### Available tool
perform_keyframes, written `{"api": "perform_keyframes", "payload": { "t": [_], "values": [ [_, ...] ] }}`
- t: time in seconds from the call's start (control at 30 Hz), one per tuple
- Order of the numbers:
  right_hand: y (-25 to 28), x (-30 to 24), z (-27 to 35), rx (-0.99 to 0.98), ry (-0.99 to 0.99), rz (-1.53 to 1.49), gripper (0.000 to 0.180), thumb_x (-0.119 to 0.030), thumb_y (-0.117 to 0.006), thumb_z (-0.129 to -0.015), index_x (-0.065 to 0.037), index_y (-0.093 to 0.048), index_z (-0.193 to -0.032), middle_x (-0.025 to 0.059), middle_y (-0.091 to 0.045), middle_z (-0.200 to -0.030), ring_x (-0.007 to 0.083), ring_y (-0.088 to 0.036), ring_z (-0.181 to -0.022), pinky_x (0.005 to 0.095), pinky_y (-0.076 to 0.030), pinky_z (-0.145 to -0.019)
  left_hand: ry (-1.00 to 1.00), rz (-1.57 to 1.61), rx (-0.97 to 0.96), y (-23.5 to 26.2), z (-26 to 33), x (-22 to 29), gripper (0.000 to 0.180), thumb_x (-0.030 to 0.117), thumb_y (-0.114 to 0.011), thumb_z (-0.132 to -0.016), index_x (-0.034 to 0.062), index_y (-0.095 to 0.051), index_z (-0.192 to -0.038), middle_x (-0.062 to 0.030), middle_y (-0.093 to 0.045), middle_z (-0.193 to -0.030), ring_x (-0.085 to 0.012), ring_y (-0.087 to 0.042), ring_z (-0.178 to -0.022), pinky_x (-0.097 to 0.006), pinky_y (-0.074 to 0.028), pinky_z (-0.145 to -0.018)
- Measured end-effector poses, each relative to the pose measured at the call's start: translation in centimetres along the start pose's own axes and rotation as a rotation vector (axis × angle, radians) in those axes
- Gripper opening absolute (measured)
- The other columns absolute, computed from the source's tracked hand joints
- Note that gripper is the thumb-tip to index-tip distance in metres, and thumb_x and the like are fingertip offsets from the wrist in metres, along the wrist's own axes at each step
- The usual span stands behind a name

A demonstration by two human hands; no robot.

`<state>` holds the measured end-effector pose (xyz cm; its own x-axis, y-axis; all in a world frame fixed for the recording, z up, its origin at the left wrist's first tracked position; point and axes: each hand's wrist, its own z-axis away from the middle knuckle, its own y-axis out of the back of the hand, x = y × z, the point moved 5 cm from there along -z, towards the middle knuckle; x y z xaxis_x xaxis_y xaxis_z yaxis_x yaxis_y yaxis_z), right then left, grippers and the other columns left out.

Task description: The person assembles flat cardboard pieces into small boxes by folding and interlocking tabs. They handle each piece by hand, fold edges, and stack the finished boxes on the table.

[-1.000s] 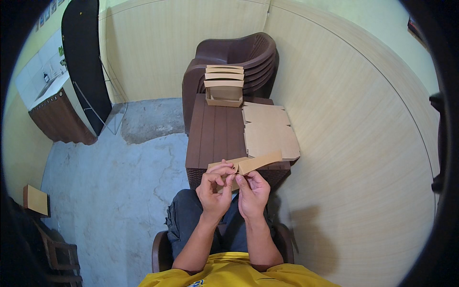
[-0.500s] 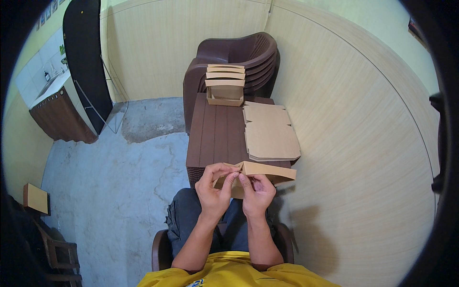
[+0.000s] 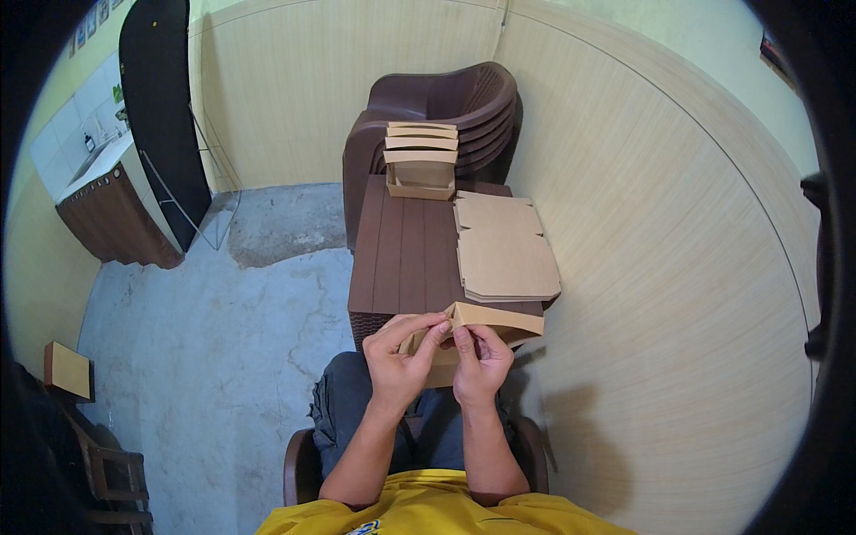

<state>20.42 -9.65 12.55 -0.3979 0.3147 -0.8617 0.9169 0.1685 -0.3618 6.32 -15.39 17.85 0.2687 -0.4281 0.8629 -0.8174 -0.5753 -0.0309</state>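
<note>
Over my lap I hold a partly folded brown cardboard box (image 3: 499, 323) with both hands. My left hand (image 3: 399, 359) pinches its near left edge, and my right hand (image 3: 480, 364) grips it just beside, fingers curled on the flap. In front of me a dark brown slatted table (image 3: 406, 254) carries a pile of flat cardboard blanks (image 3: 504, 250) on its right half. A stack of folded cardboard boxes (image 3: 421, 159) rests at the table's far end, against stacked brown plastic chairs (image 3: 464, 102).
A beige panelled wall (image 3: 660, 267) runs close along the right. A grey concrete floor (image 3: 214, 330) lies to the left, with a dark cabinet (image 3: 111, 214), a black panel (image 3: 152, 98), and a small cardboard box (image 3: 67, 370) at lower left.
The cardboard piece has gone from a flat strip held up to a box shape with a raised side, and it has dropped slightly toward my lap. Both hands stay on it.
</note>
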Motion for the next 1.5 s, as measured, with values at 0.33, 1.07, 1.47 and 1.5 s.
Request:
{"api": "perform_keyframes", "payload": {
  "t": [0.33, 1.07, 1.47, 1.5],
  "values": [
    [-1.0, 0.4, -0.1, -0.027, -0.175, -0.2, 0.016, -0.005, -0.079, -0.1, 0.001, -0.077, -0.114, 0.0061, -0.077, -0.102, 0.0134, -0.071, -0.085, 0.0293, -0.059, -0.073, 0.037, 0.01, 0.017, -0.6, -0.1, 0.2, 0.009, -0.002, -0.079, -0.094, -0.001, -0.074, -0.102, -0.0094, -0.075, -0.1, -0.0156, -0.071, -0.094, -0.03, -0.057, -0.086],
    [0.5, -1.2, -0.6, -0.221, -0.088, 0.027, 0.016, -0.005, -0.082, -0.097, 0.001, -0.078, -0.11, 0.0064, -0.078, -0.102, 0.0117, -0.072, -0.078, 0.0246, -0.056, -0.065, -0.111, -0.07, -0.226, 0.5, -0.9, 1.4, 0.018, 0.002, -0.077, -0.095, 0.0018, -0.07, -0.112, -0.0128, -0.075, -0.103, -0.0273, -0.076, -0.096, -0.036, -0.059, -0.086],
    [0.7, -1.7, 1.0, -0.085, 0.132, 0.235, 0.012, -0.001, -0.073, -0.102, 0.008, -0.075, -0.109, 0.0101, -0.073, -0.1, 0.0128, -0.07, -0.073, 0.0259, -0.057, -0.064, -0.154, -0.022, -0.223, 0.3, -0.1, 1.2, 0.026, -0.001, -0.077, -0.096, 0.0008, -0.06, -0.116, -0.0171, -0.073, -0.103, -0.0287, -0.075, -0.094, -0.037, -0.059, -0.085],
    [0.7, -1.8, 1.0, -0.086, 0.141, 0.216, 0.012, -0.001, -0.073, -0.102, 0.008, -0.075, -0.109, 0.0103, -0.073, -0.101, 0.0133, -0.07, -0.073, 0.0263, -0.057, -0.064, -0.172, -0.025, -0.227, 0.2, -0.1, 1.3, 0.027, -0.001, -0.077, -0.096, 0.001, -0.059, -0.116, -0.0171, -0.073, -0.103, -0.0288, -0.075, -0.094, -0.037, -0.059, -0.085]
  ]
}}
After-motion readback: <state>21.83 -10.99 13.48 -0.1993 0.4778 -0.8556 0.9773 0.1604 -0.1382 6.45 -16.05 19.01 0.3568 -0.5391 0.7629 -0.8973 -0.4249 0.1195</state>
